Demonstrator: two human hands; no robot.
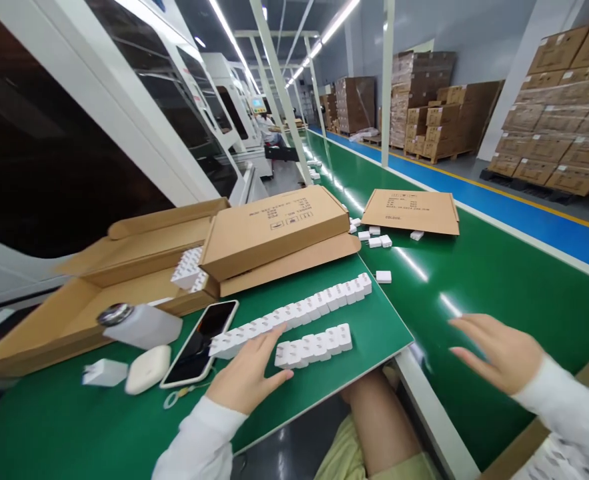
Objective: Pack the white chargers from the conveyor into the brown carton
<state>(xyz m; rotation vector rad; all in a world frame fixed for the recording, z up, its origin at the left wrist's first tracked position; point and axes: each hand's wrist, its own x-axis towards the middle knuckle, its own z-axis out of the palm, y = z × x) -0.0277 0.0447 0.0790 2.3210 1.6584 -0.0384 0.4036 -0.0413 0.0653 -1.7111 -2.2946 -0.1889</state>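
Observation:
My left hand (247, 373) rests by the near end of two rows of white plug chargers on the green table, fingers apart and holding nothing. The longer row of chargers (294, 313) runs diagonally behind it; the shorter row of chargers (315, 347) begins just right of its thumb and index finger. Over the green conveyor belt at the right, my right hand (497, 353) is stretched out with fingers spread and nothing in it. A single charger (383, 277) lies on the belt beside the table's edge, with more chargers (374, 240) farther along.
A phone (201, 340), a white earbud case (148, 369), a bottle (141, 325) and a loose charger (105, 372) lie at the left. Behind them are an open carton (74, 307) and a closed carton (279, 227). A cardboard piece (410, 210) covers part of the belt.

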